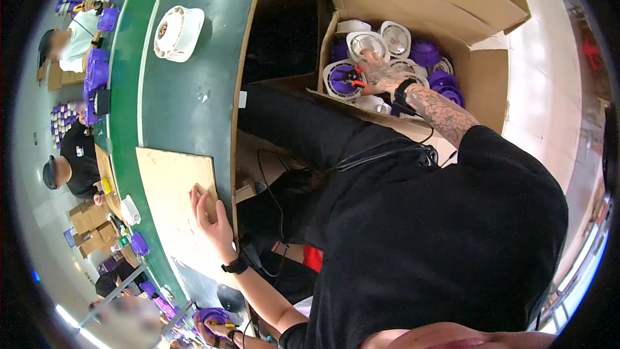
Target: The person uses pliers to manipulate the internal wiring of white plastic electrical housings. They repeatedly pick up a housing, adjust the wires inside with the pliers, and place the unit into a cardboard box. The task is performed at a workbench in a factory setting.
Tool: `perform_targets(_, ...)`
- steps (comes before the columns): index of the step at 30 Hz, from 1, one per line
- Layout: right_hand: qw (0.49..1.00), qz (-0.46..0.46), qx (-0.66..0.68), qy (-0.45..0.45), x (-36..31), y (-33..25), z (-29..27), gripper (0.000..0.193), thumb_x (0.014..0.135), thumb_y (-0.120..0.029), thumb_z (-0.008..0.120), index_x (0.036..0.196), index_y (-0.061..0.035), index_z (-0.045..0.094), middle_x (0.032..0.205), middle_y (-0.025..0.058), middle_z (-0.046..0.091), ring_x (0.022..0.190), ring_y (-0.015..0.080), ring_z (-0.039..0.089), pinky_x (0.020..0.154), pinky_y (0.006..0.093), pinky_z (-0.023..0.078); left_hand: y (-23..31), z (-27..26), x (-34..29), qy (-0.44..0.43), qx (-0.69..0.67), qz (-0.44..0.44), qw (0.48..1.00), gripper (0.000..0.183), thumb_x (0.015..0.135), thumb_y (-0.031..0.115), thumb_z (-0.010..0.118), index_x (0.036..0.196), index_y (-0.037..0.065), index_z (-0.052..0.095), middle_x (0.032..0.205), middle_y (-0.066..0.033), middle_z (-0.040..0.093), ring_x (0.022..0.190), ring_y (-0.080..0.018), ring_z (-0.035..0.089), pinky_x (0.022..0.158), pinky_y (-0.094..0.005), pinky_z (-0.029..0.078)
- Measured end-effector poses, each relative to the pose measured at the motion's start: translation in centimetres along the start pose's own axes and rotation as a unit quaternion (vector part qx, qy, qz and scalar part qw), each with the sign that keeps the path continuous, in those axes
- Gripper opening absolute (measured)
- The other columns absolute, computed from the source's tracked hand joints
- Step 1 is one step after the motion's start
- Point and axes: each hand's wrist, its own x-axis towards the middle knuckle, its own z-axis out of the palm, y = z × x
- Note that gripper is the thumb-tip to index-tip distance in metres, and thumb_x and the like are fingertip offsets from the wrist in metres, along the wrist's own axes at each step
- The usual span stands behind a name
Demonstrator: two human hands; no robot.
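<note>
My left hand (212,223) rests on a light wooden board (177,187) at the table's near edge, fingers apart, holding nothing. My right hand (382,76) reaches into an open cardboard box (481,94). Red-handled pliers (355,79) stick out from its palm side, with their dark tips over a round white-and-purple part (341,84). The fingers of that hand lie against a round white housing (368,44). Around it in the box are another white housing (396,39) and several purple parts (425,53), some partly hidden by the hand and wrist.
A white round housing (177,33) stands on the dark green table (194,103). Beyond a brighter green strip (129,90), people work among purple parts. Thin black cables (387,160) cross my lap. The box's raised flaps (426,16) stand at its far side.
</note>
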Motion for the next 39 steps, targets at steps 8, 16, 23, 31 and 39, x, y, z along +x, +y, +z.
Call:
perform_targets(8, 0.987, 0.015, -0.160, 0.024, 2.3, -1.1, 2.9, 0.085, 0.059, -0.051, 0.088, 0.127, -0.0071, 0.064, 0.130, 0.0279, 0.051, 0.128, 0.0455, 0.046, 0.103, 0.0528, 0.046, 0.5, 0.1, 0.5, 0.037, -0.014, -0.017, 0.999, 0.026, 0.085, 0.003, 0.071, 0.111, 0.002, 0.070, 0.146, -0.0179, 0.058, 0.143, -0.0367, 0.047, 0.118, -0.0461, 0.036)
perform_targets(16, 0.994, -0.025, -0.081, 0.068, 3.4, 1.5, 2.2, 0.079, 0.060, -0.042, 0.086, 0.125, -0.0026, 0.065, 0.125, 0.0224, 0.055, 0.125, 0.0410, 0.046, 0.105, 0.0468, 0.043, -0.1, -0.8, 1.1, 0.057, -0.038, 0.012, 0.998, 0.024, 0.084, 0.007, 0.075, 0.108, 0.002, 0.072, 0.142, -0.0170, 0.061, 0.143, -0.0360, 0.047, 0.118, -0.0457, 0.037)
perform_targets(23, 0.871, 0.008, 0.488, 0.060, 0.6, 3.3, -8.1, 0.069, 0.073, -0.017, 0.073, 0.138, -0.0062, 0.055, 0.106, 0.0034, 0.061, 0.078, 0.0182, 0.063, 0.067, 0.0298, 0.052, -1.2, -2.1, -0.2, 0.044, -0.047, -0.005, 0.998, 0.025, 0.087, 0.014, 0.075, 0.108, 0.001, 0.072, 0.141, -0.0148, 0.062, 0.143, -0.0351, 0.048, 0.118, -0.0440, 0.038)
perform_targets(31, 0.783, -0.230, 0.565, 0.121, -6.7, -14.0, -25.3, 0.093, 0.059, -0.031, 0.071, 0.142, 0.0031, 0.046, 0.137, 0.0136, 0.054, 0.133, 0.0266, 0.049, 0.120, 0.0390, 0.030, 2.0, -4.7, 2.1, 0.041, -0.128, -0.028, 0.991, 0.050, 0.091, 0.022, 0.073, 0.134, -0.001, 0.060, 0.137, -0.0162, 0.064, 0.128, -0.0272, 0.061, 0.111, -0.0415, 0.045)
perform_targets(39, 0.663, -0.364, 0.636, -0.155, -2.5, -37.6, -22.2, 0.093, 0.072, -0.049, 0.064, 0.150, 0.0000, 0.046, 0.149, 0.0169, 0.052, 0.139, 0.0323, 0.048, 0.120, 0.0438, 0.035, 3.4, -3.7, 3.7, -0.041, -0.653, 0.095, 0.750, 0.102, 0.084, 0.027, 0.087, 0.160, 0.002, 0.024, 0.155, -0.0142, 0.044, 0.141, -0.0241, 0.045, 0.114, -0.0413, 0.042)
